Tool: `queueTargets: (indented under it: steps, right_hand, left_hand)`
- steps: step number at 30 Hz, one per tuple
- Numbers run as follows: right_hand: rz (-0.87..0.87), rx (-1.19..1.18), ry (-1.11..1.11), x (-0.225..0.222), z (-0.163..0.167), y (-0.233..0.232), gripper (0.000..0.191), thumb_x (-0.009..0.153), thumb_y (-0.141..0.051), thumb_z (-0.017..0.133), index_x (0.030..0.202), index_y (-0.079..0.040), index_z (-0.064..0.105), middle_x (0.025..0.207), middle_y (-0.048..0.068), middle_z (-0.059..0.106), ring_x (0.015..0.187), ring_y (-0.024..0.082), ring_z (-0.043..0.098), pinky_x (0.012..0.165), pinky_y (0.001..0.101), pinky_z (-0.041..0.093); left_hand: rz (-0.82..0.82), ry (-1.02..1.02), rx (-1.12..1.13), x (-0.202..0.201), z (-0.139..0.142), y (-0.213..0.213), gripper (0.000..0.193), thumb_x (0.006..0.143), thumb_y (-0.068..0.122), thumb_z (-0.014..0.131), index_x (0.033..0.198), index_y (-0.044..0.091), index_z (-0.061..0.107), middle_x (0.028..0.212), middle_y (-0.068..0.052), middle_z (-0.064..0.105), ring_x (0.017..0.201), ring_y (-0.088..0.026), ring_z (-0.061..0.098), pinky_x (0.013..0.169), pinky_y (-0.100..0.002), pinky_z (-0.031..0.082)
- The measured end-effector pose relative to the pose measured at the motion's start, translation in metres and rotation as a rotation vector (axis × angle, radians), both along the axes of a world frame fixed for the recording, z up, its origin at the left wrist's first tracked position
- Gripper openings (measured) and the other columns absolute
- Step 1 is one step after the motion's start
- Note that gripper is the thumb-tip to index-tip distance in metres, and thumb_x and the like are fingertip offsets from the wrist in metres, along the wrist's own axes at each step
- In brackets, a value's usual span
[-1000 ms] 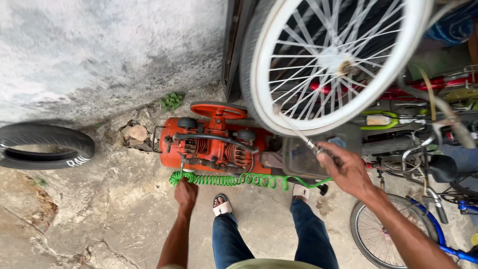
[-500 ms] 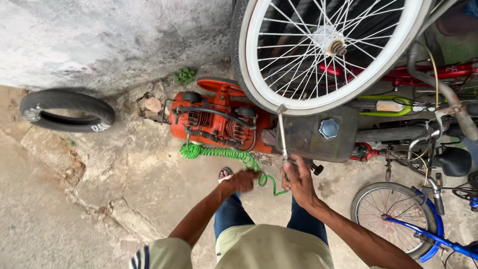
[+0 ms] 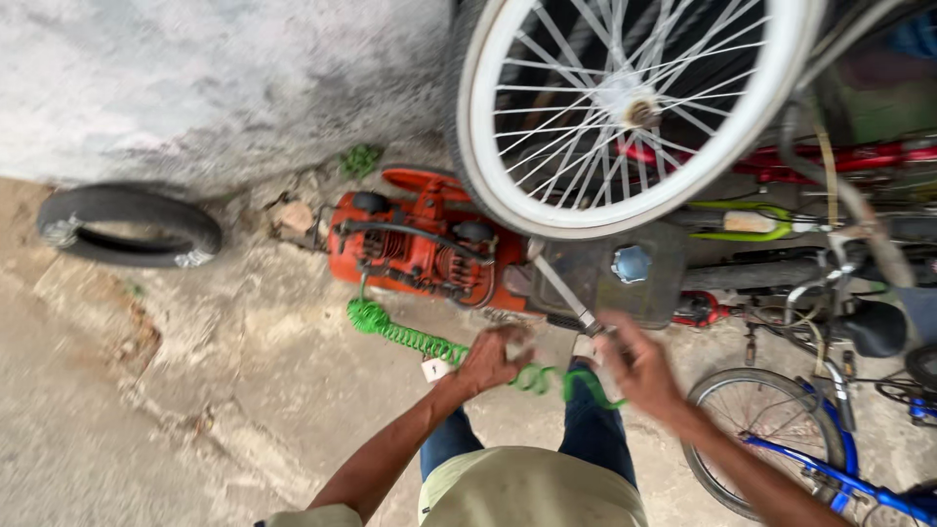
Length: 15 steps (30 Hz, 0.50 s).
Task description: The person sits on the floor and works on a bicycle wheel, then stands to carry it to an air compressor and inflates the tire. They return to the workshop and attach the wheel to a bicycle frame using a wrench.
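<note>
So the green coiled air hose [image 3: 420,342] runs from the orange compressor [image 3: 420,249] across the concrete floor [image 3: 195,390] and ends up right at the person's hands. Left hand [image 3: 498,359] is curled shut around the hose, knuckles up, forearm stretched forward and a bit to the right from the bottom of the shot. Right hand [image 3: 639,369] is just beside it, fingers loosely bent near the tail end of the green coil and the lower tip of a thin metal rod [image 3: 564,293] that slants up toward the wheel; it's motion-blurred, so I can't tell if it's actually gripping anything. Both arms are bare and reach out over the person's knees in blue jeans [image 3: 586,429]. The compressor sits low against the rough grey wall [image 3: 195,78], with a dark metal tank [image 3: 625,273] carrying a blue cap right next to it. Hanging above all that is a big spoked bicycle wheel with a white rim [image 3: 625,107]. Off to the left a loose black tyre [image 3: 127,224] lies on the floor, well apart from the hands. On the right there's a jumble of bikes, including a blue-framed bicycle [image 3: 820,459] and a red frame [image 3: 859,156] higher up.
</note>
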State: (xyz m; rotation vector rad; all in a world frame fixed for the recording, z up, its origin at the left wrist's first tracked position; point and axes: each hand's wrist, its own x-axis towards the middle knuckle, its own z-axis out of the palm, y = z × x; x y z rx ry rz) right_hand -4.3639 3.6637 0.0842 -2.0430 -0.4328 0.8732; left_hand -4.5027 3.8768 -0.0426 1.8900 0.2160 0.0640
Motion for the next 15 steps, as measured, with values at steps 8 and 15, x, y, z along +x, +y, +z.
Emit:
queueTargets:
  steps: [8,15]
  right_hand:
    - [0.480,-0.372,-0.587,0.169,0.163,0.042,0.039,0.097,-0.038,0.063,0.124,-0.012,0.073,0.121,0.018,0.072,0.109,0.037,0.070,0.098,0.0497,0.053]
    - [0.592,-0.944,-0.515,0.179,0.193,0.115,0.031,0.091,-0.029,0.064,0.111,-0.016,0.084,0.107,0.018,0.078,0.105,0.038,0.075,0.099,0.0500,0.057]
  left_hand:
    - [0.318,-0.145,0.187,0.149,0.115,0.022,0.034,0.091,0.020,0.072,0.119,0.000,0.066,0.117,-0.024,0.067,0.099,-0.045,0.068,0.088,-0.050,0.054]
    - [0.412,-0.005,0.292,0.177,0.110,0.002,0.036,0.087,0.011,0.067,0.123,0.005,0.061,0.125,-0.022,0.063,0.098,-0.046,0.067,0.084,-0.054,0.053]
